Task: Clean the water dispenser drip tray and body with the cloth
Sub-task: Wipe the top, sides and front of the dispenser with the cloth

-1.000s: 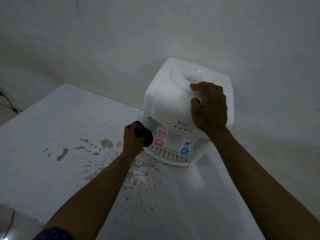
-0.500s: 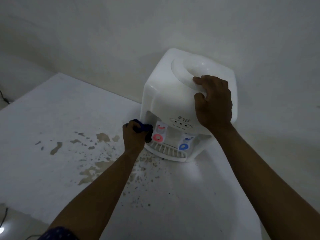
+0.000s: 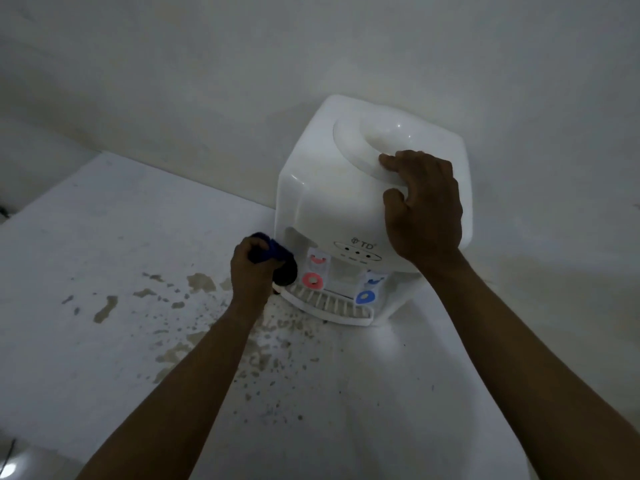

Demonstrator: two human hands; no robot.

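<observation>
A white tabletop water dispenser [image 3: 332, 202] stands on a white table against the wall. Its slotted drip tray [image 3: 332, 306] juts out at the bottom front, below a red tap [image 3: 312, 280] and a blue tap [image 3: 365, 297]. My left hand [image 3: 251, 271] grips a bunched dark blue cloth [image 3: 273, 256] and presses it against the dispenser's lower left front corner, just left of the red tap. My right hand [image 3: 424, 206] rests palm down on the top front, fingers curled over the rim of the bottle well [image 3: 381, 133].
The white table [image 3: 104, 254] has chipped, stained patches [image 3: 197, 282] in front of and left of the dispenser. A plain wall rises right behind the dispenser. The table's left edge drops to a dim floor at the lower left.
My left hand with the cloth has shifted slightly up along the dispenser's left front corner. My right hand stays on the top. The view has drifted a little.
</observation>
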